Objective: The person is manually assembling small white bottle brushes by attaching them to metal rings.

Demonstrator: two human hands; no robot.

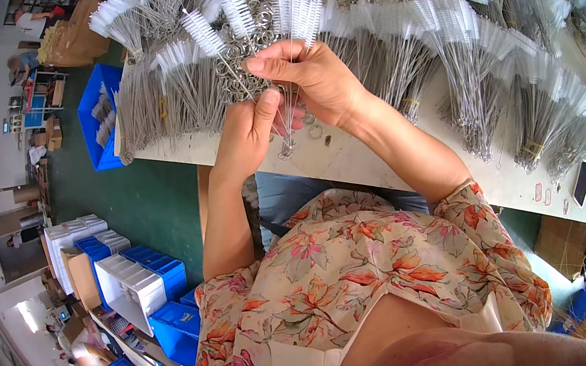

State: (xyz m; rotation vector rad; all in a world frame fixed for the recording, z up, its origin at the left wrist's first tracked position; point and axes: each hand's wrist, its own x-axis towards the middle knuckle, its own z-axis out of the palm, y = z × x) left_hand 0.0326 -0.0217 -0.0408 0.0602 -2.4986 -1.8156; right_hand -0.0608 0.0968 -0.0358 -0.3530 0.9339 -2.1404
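Observation:
Both my hands meet over the front edge of the table, holding thin wire brushes with white bristle heads. My left hand (248, 133) pinches the wire stem of a brush (203, 33) tilted up to the left. Between the fingers and thumb of my right hand (319, 77) are the stems of several brushes, their white heads (300, 15) bunched above it. Another white-headed brush (237, 11) stands upright between the two; which hand has it I cannot tell. Looped wire ends hang below my hands. Behind them lies a pile of metal rings (238, 61).
Bundles of wire brushes (436, 25) cover much of the white table (393, 145). A blue bin (103, 147) with more brushes stands at its left end. A dark phone (583, 183) lies near the right edge. Blue and white crates (127, 291) are stacked beyond the green floor, at left.

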